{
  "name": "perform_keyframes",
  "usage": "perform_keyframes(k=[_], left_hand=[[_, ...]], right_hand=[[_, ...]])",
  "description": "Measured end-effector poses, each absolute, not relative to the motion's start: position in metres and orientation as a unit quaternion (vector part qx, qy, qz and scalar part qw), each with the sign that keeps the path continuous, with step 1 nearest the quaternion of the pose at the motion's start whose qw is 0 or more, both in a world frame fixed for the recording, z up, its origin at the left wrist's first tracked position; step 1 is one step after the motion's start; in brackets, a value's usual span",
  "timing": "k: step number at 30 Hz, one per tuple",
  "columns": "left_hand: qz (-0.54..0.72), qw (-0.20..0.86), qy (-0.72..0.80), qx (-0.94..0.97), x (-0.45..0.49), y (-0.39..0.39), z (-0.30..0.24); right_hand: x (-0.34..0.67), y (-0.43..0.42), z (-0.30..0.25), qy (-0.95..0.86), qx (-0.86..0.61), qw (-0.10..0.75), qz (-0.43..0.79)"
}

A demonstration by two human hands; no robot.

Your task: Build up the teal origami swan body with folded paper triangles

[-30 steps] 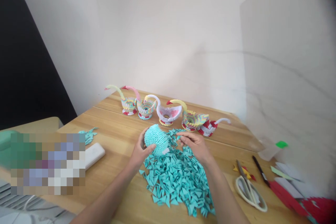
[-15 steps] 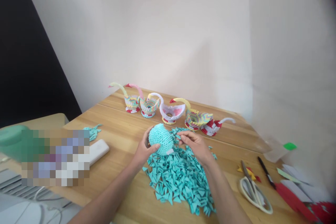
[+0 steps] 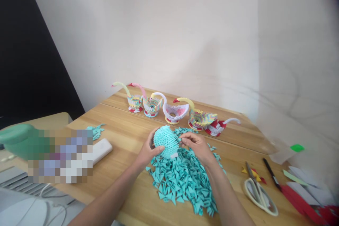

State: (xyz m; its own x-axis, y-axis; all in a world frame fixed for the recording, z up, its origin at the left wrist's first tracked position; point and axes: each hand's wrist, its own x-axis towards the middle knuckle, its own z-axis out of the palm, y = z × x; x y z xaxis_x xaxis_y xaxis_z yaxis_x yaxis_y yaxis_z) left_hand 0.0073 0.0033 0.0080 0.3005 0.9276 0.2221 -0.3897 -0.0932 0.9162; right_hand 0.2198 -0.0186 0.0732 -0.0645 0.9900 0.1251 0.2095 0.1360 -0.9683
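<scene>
Wooden table [image 3: 124, 127] spreads open beside the teal model [image 3: 166, 140], which left hand [image 3: 146, 152] and right hand [image 3: 199, 147] fingers clamp.

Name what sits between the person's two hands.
A teal paper model, gripped by the left hand and touched by the right hand; the head view shows it.

A pale wooden plank tabletop [image 3: 127, 130] runs to a plain white wall [image 3: 159, 35] beyond the left grip [image 3: 148, 150]. Far left of it stands a black panel [image 3: 26, 60]; soft, even light throughout.
</scene>
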Motion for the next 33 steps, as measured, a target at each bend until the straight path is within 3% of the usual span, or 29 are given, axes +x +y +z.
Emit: perform_keyframes(k=[19, 28, 33], left_hand=[[0.52, 0.619, 0.27, 0.523, 0.006, 0.004, 0.006], [0.518, 0.58, 0.301, 0.551, 0.006, 0.007, 0.001], [0.536, 0.567, 0.314, 0.54, 0.006, 0.009, -0.001]], right_hand=[[0.219, -0.019, 0.07, -0.588, -0.491, 0.457, 0.451], [0.212, -0.031, 0.093, -0.668, -0.521, 0.393, 0.358], [0.207, -0.028, 0.087, -0.632, -0.528, 0.426, 0.374]])
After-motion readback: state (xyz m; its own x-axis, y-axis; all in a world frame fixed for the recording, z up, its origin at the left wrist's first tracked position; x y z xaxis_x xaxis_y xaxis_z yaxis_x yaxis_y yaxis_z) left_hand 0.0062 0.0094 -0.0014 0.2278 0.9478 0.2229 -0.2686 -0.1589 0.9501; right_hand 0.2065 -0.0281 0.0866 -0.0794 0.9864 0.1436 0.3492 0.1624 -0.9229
